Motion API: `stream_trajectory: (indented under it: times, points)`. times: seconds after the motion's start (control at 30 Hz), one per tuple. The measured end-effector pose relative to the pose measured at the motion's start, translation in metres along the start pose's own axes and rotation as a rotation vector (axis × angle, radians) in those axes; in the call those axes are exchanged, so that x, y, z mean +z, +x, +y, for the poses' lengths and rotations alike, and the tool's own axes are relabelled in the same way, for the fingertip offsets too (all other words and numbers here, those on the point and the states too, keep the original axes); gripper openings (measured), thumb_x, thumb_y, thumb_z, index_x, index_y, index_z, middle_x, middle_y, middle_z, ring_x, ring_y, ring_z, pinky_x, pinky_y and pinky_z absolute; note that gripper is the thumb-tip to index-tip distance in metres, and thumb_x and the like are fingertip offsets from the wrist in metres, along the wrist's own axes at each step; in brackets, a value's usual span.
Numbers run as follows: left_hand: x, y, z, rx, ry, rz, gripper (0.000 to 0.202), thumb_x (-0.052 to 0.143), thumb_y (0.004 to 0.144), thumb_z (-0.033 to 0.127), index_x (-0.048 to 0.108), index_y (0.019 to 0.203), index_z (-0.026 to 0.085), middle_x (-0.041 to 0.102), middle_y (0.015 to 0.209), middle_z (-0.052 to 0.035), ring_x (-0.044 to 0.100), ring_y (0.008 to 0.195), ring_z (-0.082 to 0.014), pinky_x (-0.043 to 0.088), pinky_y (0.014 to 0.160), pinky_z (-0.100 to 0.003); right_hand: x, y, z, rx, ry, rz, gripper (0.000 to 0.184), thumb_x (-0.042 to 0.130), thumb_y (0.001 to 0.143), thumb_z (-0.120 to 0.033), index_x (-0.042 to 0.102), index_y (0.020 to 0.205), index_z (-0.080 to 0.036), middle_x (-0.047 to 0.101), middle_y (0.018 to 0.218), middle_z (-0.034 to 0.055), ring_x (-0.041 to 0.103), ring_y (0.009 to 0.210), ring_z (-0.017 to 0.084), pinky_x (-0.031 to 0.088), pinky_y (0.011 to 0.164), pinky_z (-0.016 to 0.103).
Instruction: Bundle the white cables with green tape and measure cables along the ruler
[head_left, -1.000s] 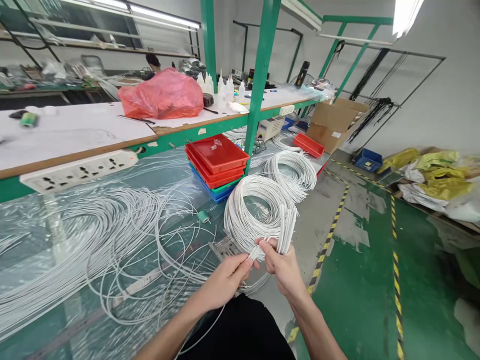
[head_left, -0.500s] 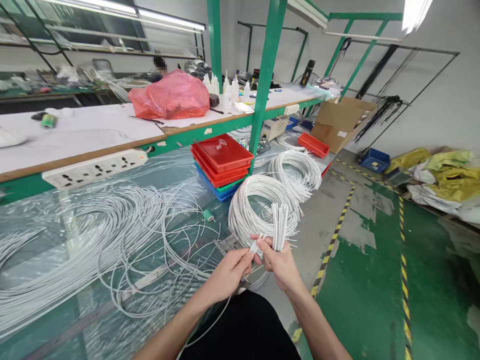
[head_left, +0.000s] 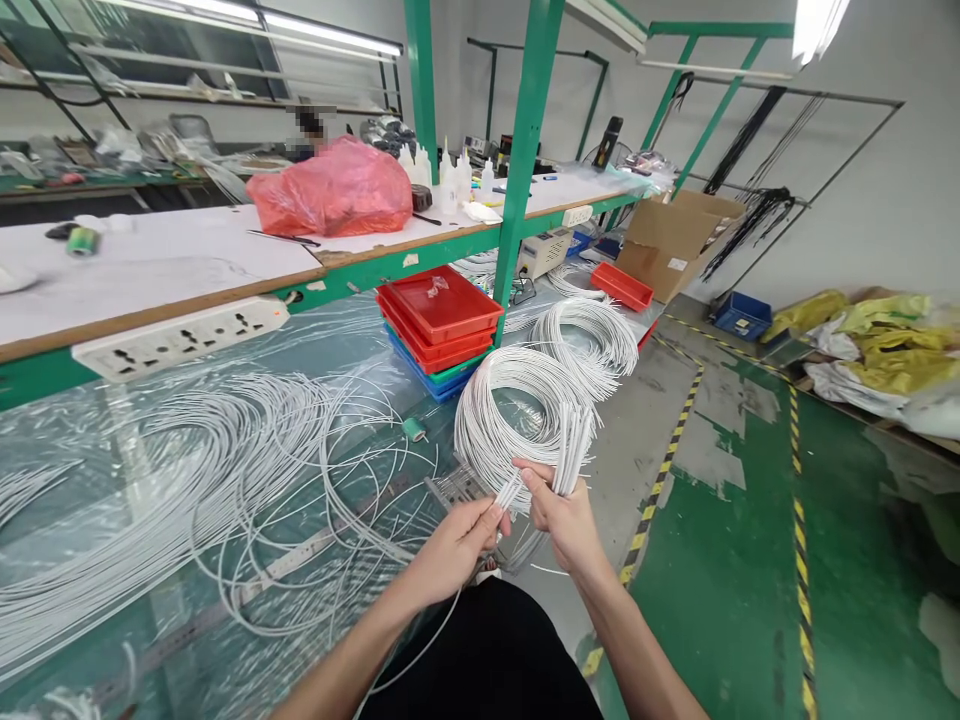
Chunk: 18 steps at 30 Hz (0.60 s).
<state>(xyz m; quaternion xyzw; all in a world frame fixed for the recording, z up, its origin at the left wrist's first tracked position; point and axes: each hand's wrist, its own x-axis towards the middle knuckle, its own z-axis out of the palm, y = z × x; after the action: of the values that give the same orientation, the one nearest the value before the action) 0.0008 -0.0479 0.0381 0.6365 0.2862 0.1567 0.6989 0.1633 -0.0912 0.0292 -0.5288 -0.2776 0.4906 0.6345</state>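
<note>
Since half a second ago the wire-end bundle leans further right. I see right hand clenched round it, left hand pinching a few loose wire ends, both at the white coil's near edge.

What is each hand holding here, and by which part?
The right hand grips a bundle of white wires from the coil just below their cut ends. The left hand pinches a few wire ends near their tips.
</note>
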Motion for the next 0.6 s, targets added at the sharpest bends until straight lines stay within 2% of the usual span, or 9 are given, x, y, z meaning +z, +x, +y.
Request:
stream_trajectory:
  times: [0.4, 0.6]
  points:
    - [0.002, -0.001, 0.001, 0.028, 0.08, 0.027, 0.045, 0.034, 0.1, 0.054, 0.053, 0.081, 0.018, 0.032, 0.061, 0.0065, 0.029, 0.056, -0.0107, 0.024, 0.054, -0.025, -0.002, -0.002, -0.001, 0.035, 0.058, -0.022, 0.06, 0.084, 0.069, -0.057, 0.074, 0.103, -0.009, 0.022, 0.04, -0.012, 0.012, 0.039, 0.005, 0.012, 0.038, 0.021]
    - [0.001, -0.003, 0.01, 0.048, 0.139, 0.012, 0.044, 0.031, 0.101, 0.05, 0.053, 0.079, 0.018, 0.037, 0.064, 0.005, 0.031, 0.058, -0.0111, 0.025, 0.056, -0.025, -0.004, 0.002, 0.0, 0.08, 0.079, -0.105, 0.05, 0.082, 0.073, -0.056, 0.067, 0.095, -0.014, 0.023, 0.04, -0.0135, 0.011, 0.037, 0.005, 0.011, 0.037, 0.021]
